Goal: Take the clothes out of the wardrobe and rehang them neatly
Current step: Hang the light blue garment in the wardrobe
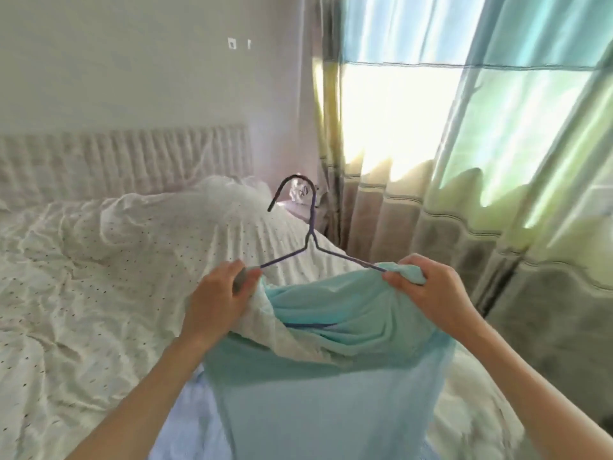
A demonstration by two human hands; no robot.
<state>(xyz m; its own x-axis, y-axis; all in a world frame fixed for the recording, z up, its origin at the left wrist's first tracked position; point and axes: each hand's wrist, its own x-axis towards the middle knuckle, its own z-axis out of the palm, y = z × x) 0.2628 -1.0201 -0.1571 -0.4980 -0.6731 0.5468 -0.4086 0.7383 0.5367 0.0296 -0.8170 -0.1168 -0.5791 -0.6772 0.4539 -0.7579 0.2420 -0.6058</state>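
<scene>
Nearest, hanging down the middle: a light teal garment (318, 376), its upper part bunched and draped over a purple wire hanger (311, 240). On the left, the left hand (219, 297), fingers curled round the hanger's left shoulder end and pinching the garment's white edge there. On the right, the right hand (428, 287), fingers curled tight on a gathered fold of teal cloth at the hanger's right shoulder. Hanger upright between both hands, hook at the top, curving left. Beneath and to the left, a bed (83, 277) under a rumpled white dotted cover. Farther left, a ribbed pale headboard (126, 157) against a plain wall (132, 61). Far right, sunlit striped curtains (481, 144) in teal, green and grey, reaching low beside the bed.
</scene>
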